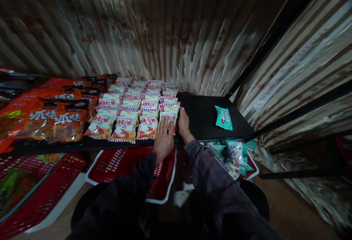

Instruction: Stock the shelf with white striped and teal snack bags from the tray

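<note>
We find the white-and-orange glossy plastic snack bag with red-and-blue striped edging [170, 110] on the flat black shelf [199, 117], beneath the left hand [164, 139] and just left of the right hand [184, 123]. The left fingers cover its lower part; the right hand's inner side is hidden from us. We record the left hand laid flat, fingers extended, gripping nothing. The right stands upright along the bag's side; whether it grips, we cannot tell. Left of the left hand lie rows of matching bags [125, 124]; well right of the right hand, a small teal plastic packet [224, 118].
</note>
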A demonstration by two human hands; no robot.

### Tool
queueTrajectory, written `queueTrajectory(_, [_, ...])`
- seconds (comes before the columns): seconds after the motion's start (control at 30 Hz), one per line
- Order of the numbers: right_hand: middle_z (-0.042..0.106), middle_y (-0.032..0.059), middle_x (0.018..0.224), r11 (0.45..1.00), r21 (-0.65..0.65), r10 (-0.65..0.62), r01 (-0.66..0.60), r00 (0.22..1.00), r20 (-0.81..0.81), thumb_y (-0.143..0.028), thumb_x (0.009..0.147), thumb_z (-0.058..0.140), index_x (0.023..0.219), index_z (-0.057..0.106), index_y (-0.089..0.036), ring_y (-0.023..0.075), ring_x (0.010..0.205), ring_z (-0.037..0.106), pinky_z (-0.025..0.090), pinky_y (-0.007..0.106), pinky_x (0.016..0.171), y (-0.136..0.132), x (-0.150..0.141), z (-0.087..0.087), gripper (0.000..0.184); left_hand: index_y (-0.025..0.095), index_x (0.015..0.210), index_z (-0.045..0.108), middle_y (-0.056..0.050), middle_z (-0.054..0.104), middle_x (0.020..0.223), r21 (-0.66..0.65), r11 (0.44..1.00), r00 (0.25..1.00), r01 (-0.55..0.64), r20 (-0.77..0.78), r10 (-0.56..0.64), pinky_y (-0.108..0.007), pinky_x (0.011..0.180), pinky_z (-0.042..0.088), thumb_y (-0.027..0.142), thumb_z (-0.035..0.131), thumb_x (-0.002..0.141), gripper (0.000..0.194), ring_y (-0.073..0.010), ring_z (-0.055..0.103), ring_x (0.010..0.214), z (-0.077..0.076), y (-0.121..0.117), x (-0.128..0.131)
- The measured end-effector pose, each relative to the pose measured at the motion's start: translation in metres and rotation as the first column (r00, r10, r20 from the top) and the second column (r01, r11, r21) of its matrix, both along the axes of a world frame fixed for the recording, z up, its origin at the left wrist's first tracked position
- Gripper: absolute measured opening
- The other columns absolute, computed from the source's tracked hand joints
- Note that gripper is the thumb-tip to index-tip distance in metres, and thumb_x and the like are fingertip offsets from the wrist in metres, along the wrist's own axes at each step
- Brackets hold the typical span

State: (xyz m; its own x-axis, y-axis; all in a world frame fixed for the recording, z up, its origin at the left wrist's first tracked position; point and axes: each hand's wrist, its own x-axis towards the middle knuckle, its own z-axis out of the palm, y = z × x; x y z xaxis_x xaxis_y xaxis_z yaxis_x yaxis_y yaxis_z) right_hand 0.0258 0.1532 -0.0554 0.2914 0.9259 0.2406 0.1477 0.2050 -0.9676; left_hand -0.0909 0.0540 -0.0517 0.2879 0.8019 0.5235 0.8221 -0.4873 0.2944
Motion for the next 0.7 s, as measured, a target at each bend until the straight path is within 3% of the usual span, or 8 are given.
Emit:
queueTrajectory(0.23, [0.057, 0.0085, 0.140, 0.999, -0.001, -0.047, 0.048, 0.989, 0.138, -0.060, 0.096, 0.025, 0.132, 0.057, -0.018, 0.0208, 0.132, 0.049, 0.032, 0.041, 0.116, -0.042, -0.010, 0.015, 0.064, 0.008, 0.149, 0.030, -0.020, 0.014, 0.162, 0.009, 1.000, 1.000, 0.000, 0.018, -0.001, -0.057, 0.119, 0.021, 0.005, 0.044, 0.082, 0.069, -0.0320, 0.003, 0.151, 0.001, 0.000, 0.001])
queueTrajectory(0.37, [0.056, 0.0107, 0.141, 0.998, -0.013, -0.051, 0.055, 0.979, 0.198, -0.056, 0.097, 0.026, 0.133, 0.057, -0.016, 0.0221, 0.135, 0.046, 0.030, 0.043, 0.117, -0.062, -0.018, 0.020, 0.062, 0.009, 0.150, 0.028, -0.021, 0.013, 0.162, 0.007, 0.999, 0.999, 0.037, 0.008, -0.037, -0.059, 0.119, 0.020, 0.008, 0.049, 0.081, 0.071, -0.0331, 0.001, 0.151, -0.004, 0.002, -0.004])
queueTrajectory(0.57, [0.056, 0.0126, 0.140, 0.998, 0.038, -0.062, 0.056, 0.982, 0.177, -0.054, 0.098, 0.026, 0.132, 0.056, -0.016, 0.0210, 0.133, 0.049, 0.032, 0.043, 0.116, -0.117, -0.022, 0.011, 0.060, 0.010, 0.146, 0.036, -0.021, 0.020, 0.161, 0.045, 0.996, 0.997, 0.071, 0.034, -0.072, -0.058, 0.119, 0.020, 0.017, 0.039, 0.095, 0.051, -0.0306, 0.006, 0.152, -0.004, -0.003, -0.002])
queueTrajectory(0.7, [0.053, 0.0127, 0.144, 0.996, 0.030, -0.085, 0.081, 0.978, 0.189, -0.051, 0.099, 0.029, 0.134, 0.054, -0.017, 0.0211, 0.135, 0.046, 0.032, 0.046, 0.116, -0.159, 0.002, 0.002, 0.055, 0.012, 0.142, 0.042, -0.020, 0.026, 0.159, 0.095, 0.982, 0.985, 0.166, 0.042, -0.170, -0.058, 0.119, 0.024, 0.011, 0.042, 0.091, 0.051, -0.0299, 0.010, 0.151, 0.004, -0.022, 0.003])
